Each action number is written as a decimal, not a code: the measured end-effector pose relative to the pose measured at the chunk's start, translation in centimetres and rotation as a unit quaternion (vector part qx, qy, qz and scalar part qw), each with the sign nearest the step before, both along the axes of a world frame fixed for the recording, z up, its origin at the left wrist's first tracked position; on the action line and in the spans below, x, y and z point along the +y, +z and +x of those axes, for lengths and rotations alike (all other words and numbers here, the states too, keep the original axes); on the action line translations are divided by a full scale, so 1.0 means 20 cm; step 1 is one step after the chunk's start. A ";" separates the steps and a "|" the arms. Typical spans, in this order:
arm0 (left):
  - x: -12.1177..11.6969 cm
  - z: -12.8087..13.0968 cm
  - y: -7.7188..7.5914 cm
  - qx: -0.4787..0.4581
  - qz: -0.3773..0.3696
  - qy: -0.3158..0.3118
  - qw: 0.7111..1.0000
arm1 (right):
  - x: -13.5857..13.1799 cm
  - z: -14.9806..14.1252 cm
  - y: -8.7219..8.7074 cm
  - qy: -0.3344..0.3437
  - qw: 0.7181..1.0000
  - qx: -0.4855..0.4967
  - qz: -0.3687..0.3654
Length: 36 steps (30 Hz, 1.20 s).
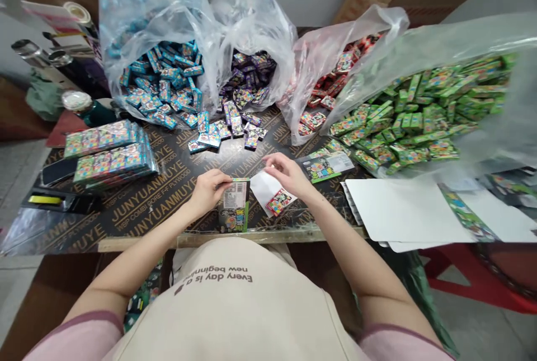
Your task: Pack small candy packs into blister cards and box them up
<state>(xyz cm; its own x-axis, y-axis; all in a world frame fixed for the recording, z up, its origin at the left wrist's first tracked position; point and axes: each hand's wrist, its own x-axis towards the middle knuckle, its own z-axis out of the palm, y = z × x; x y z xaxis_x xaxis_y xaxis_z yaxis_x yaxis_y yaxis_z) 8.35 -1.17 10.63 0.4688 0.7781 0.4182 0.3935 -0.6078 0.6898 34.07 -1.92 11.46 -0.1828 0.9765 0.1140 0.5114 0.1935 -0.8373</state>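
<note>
My left hand point(212, 190) is closed, thumb and fingers pinching the top edge of a black and green printed carton point(235, 216). The carton stands upright near the front edge of the table. To its right, my right hand point(288, 175) hovers with bent fingers and a gap between thumb and forefinger; nothing shows between them. Below that hand lies a white card point(260, 187), with a small red printed box point(277, 203) on its lower part. Beyond my right wrist, another black and green carton point(325, 167) lies flat.
Plastic bags hold many small boxes: blue point(163, 81), purple point(254, 73), red point(335, 78) and green point(419, 115). Loose blue and purple boxes point(229, 126) lie mid-table. Wrapped packs point(111, 154) and a black tape dispenser point(59, 200) sit left; white cards point(411, 210) lie right.
</note>
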 end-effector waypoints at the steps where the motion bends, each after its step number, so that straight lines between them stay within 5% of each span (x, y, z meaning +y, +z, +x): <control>1: 0.00 0.00 0.00 -0.004 -0.005 0.005 1.000 | 0.03 -0.07 0.07 0.064 0.997 0.025 -0.030; 4: -0.01 -0.01 0.01 -0.016 -0.030 0.021 0.999 | 0.12 -0.23 0.18 0.208 0.969 0.037 -0.128; 7: -0.02 -0.01 0.02 -0.020 -0.041 0.026 0.999 | 0.20 -0.31 0.19 0.273 0.945 -0.005 -0.178; 18: -0.05 0.03 0.01 -0.005 -0.030 0.075 0.997 | 0.30 -0.37 0.15 0.303 0.920 -0.054 -0.244; 21: -0.05 0.03 0.00 0.027 -0.005 0.051 0.998 | 0.30 -0.34 0.11 0.239 0.946 -0.062 -0.211; 25: 0.02 -0.08 -0.06 0.076 -0.007 0.049 0.996 | 0.22 -0.07 0.03 0.010 0.986 -0.128 -0.109; 30: 0.13 -0.25 -0.19 0.260 -0.017 0.060 0.964 | -0.11 0.31 -0.19 -0.178 0.936 -0.263 -0.152; 36: 0.07 -0.04 -0.24 0.388 -0.023 -0.267 0.882 | -0.37 0.33 -0.44 -0.259 0.915 -0.276 -0.142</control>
